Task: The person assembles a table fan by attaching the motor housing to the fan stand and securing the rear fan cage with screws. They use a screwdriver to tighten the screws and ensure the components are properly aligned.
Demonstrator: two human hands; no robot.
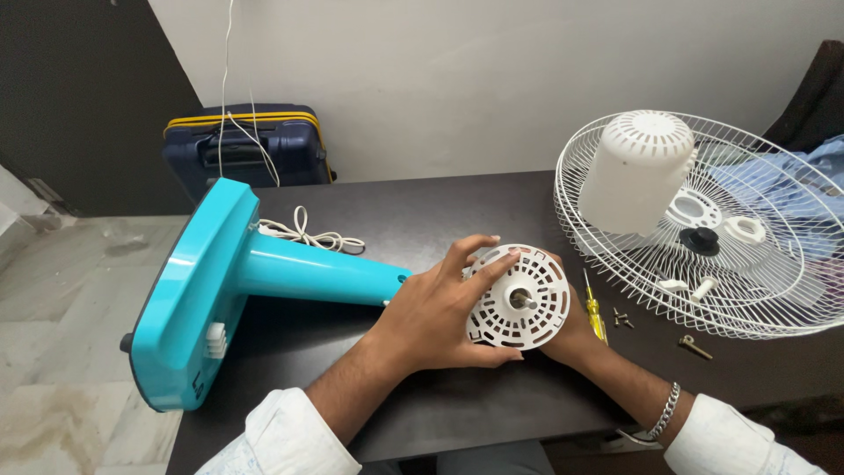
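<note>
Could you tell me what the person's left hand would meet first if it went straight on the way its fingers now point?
The left hand already rests on the white slotted motor cover; past it, toward the upper right, probably the wire fan guard, though depth is unclear.

1. The left hand (pixel 431 312) reaches in from the near side, fingers spread and curled, gripping.
2. The right hand (pixel 571 330) is mostly hidden, wrist bent, with a bracelet.
</note>
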